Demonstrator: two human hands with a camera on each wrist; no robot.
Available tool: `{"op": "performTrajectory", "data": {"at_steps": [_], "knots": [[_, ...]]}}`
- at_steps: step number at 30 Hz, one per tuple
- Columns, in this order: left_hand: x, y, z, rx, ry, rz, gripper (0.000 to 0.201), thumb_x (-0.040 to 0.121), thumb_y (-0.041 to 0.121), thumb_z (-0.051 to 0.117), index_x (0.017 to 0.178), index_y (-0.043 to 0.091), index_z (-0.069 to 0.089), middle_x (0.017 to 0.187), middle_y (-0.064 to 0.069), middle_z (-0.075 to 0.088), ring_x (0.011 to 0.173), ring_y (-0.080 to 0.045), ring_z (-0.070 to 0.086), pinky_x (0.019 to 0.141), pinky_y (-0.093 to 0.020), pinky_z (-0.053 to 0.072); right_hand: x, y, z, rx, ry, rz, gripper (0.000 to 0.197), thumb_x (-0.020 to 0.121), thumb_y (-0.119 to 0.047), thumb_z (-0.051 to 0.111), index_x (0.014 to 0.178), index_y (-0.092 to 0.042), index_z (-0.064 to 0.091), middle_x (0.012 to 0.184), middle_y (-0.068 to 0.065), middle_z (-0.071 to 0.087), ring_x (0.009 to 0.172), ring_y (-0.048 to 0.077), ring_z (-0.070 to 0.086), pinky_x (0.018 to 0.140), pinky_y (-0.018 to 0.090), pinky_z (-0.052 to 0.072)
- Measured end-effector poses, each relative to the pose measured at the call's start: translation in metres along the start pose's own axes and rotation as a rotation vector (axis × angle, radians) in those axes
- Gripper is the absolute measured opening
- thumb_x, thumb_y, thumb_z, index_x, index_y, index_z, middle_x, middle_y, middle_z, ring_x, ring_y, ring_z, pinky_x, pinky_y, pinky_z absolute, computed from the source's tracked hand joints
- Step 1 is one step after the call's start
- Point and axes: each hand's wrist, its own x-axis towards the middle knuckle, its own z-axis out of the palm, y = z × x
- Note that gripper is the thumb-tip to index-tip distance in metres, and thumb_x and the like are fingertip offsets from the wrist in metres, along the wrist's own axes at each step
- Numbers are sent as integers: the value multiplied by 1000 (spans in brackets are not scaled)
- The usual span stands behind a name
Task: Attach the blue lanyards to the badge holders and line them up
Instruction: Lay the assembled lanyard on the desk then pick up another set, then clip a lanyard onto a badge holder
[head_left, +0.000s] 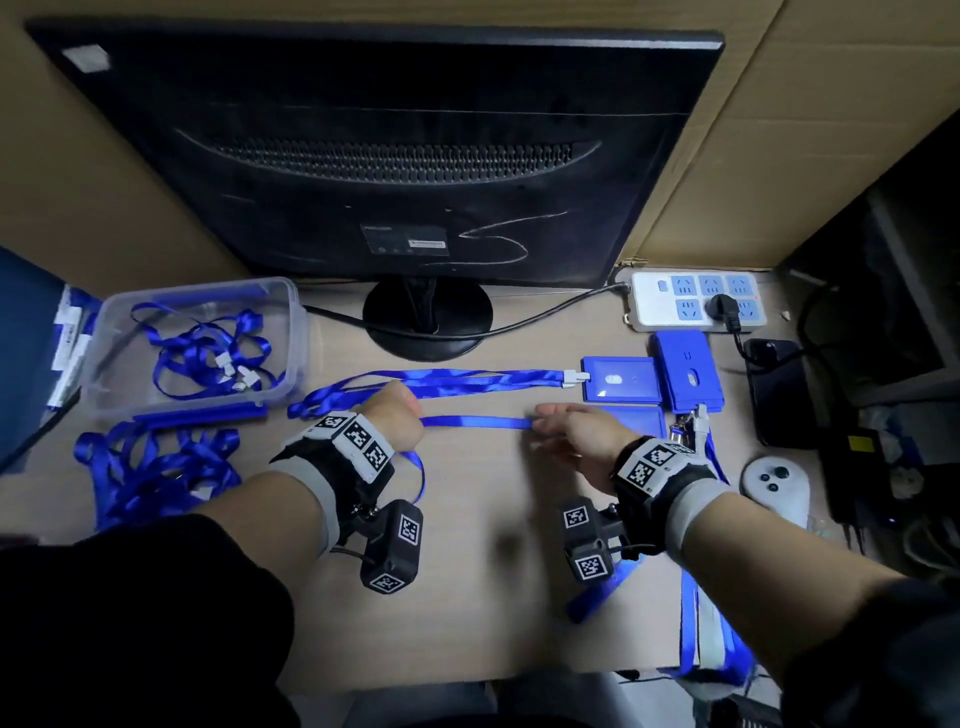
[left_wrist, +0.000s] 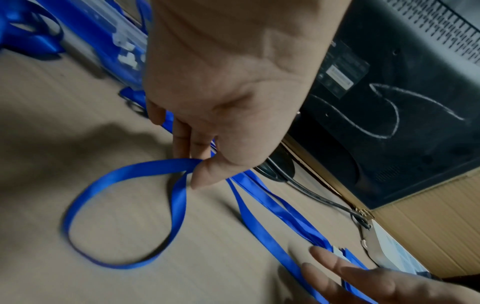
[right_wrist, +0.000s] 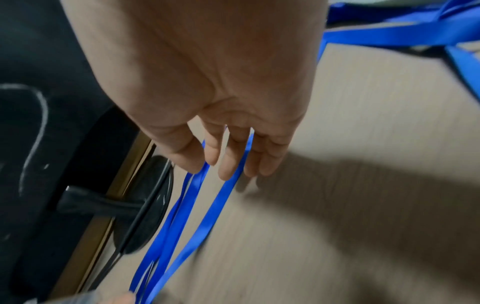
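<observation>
A blue lanyard strap (head_left: 472, 422) stretches across the desk between my two hands. My left hand (head_left: 410, 422) pinches it between thumb and fingers (left_wrist: 200, 176), and a slack loop (left_wrist: 116, 216) lies on the desk behind the pinch. My right hand (head_left: 543, 415) lays straight fingers (right_wrist: 226, 164) on the strap (right_wrist: 207, 211). It covers most of a blue badge holder (head_left: 647, 422). Behind the strap lies a finished lanyard (head_left: 467, 378), clipped to a badge holder (head_left: 621, 379).
A stack of blue badge holders (head_left: 685, 374) sits at the right, next to a phone (head_left: 779, 389). A clear box (head_left: 291, 312) with several lanyards and a loose lanyard pile (head_left: 150, 467) are at the left. Monitor stand (head_left: 426, 317) and power strip (head_left: 649, 306) stand behind.
</observation>
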Motion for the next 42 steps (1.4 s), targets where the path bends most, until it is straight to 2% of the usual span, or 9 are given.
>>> {"op": "performTrajectory", "data": {"at_steps": [7, 12, 17, 22, 25, 27, 31, 35, 42], "knots": [[0, -58, -6, -63, 9, -129, 36, 86, 0, 62, 121, 5, 66, 122, -17, 67, 113, -33, 64, 79, -28, 46, 8, 14, 62, -89, -21, 52, 43, 89, -3, 62, 127, -20, 51, 78, 5, 53, 53, 16, 46, 52, 29, 38], [12, -96, -11, -37, 66, -237, 34, 85, 17, 53, 114, 17, 69, 123, -5, 66, 115, -33, 60, 97, -38, 51, 11, 14, 67, -156, 27, 51, 29, 87, -3, 59, 65, -18, 47, 61, 5, 41, 50, 18, 38, 50, 30, 31], [14, -109, -22, 39, 39, -248, 28, 91, 16, 57, 112, 14, 75, 117, -9, 71, 111, -29, 66, 87, -30, 50, 9, 9, 72, -149, 54, 65, 20, 86, -5, 58, 68, -13, 53, 64, 8, 45, 55, 20, 42, 57, 32, 33], [27, -113, -25, 244, 28, -335, 35, 92, 25, 46, 122, 13, 61, 137, -17, 52, 129, -42, 42, 109, -51, 35, 7, 4, 75, -155, 58, 98, 22, 90, -5, 59, 70, -15, 55, 67, 6, 49, 60, 18, 45, 69, 33, 40], [10, -95, -40, 213, 11, -310, 25, 86, 23, 45, 105, 12, 56, 110, -11, 51, 111, -37, 42, 101, -50, 33, -5, -5, 74, -138, 54, 115, 18, 94, -9, 56, 77, -16, 58, 76, 5, 57, 68, 20, 56, 75, 33, 46], [-4, -74, -54, 139, -104, -277, 10, 94, 7, 45, 86, 9, 50, 85, -6, 46, 87, -24, 47, 83, -33, 42, -16, -12, 71, -117, 68, 95, 14, 95, -10, 56, 82, -16, 60, 83, 6, 62, 78, 24, 62, 81, 36, 48], [-18, -41, -60, -51, -246, -115, 16, 94, 19, 56, 80, 14, 49, 76, -3, 51, 63, -18, 48, 54, -23, 36, -34, -22, 51, -90, 133, 24, 10, 93, -7, 56, 91, -15, 63, 90, 5, 60, 85, 25, 55, 86, 39, 47], [-22, 8, -57, -272, -279, -89, 20, 89, 33, 65, 104, 21, 62, 80, 5, 63, 56, -11, 48, 57, -21, 40, -48, -37, 13, -81, 263, -87, 16, 94, -4, 56, 101, -17, 62, 89, 5, 58, 80, 22, 55, 80, 36, 47], [-20, 101, -42, -300, -346, 83, 12, 83, 32, 60, 80, 25, 69, 76, 6, 62, 51, -12, 48, 65, -26, 39, -40, -55, -77, -266, 679, -210, 35, 79, -9, 63, 114, -11, 66, 100, 7, 66, 91, 24, 64, 92, 33, 51]]}}
